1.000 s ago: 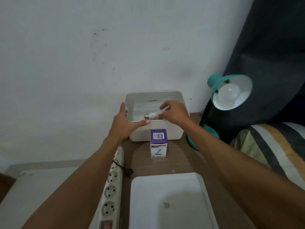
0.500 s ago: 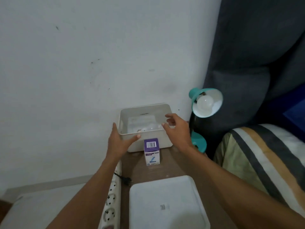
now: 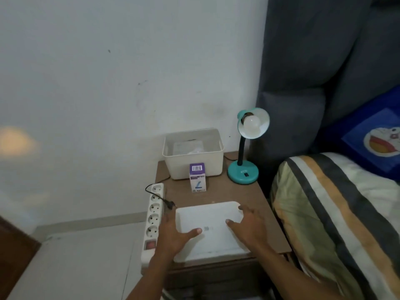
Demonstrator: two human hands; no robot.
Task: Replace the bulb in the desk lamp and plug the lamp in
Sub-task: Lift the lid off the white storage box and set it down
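Both hands have left the open white bin at the back of the tabletop and are now lying on the white lid at its front edge. The view has also pulled back, so more of the wall and bed is showing.

The striped bedding and dark headboard are filling the right side. The white lid is lying flat, with a small printed mark near its middle. The left hand is curling over the lid's left edge, thumb on top, fingers down the side. The right hand is resting on the lid's right part with fingers spread and relaxed, gripping nothing that can be made out.

The power strip with 5 sockets is lying along the tabletop's left edge; the black plug is lying loose beside it, not inserted. The teal desk lamp is standing just right of the bin, a white bulb sitting in its shade, unlit. A pale, blurred object is lying inside the bin; it cannot be identified. The purple-topped bulb box is standing upright in front of the bin.
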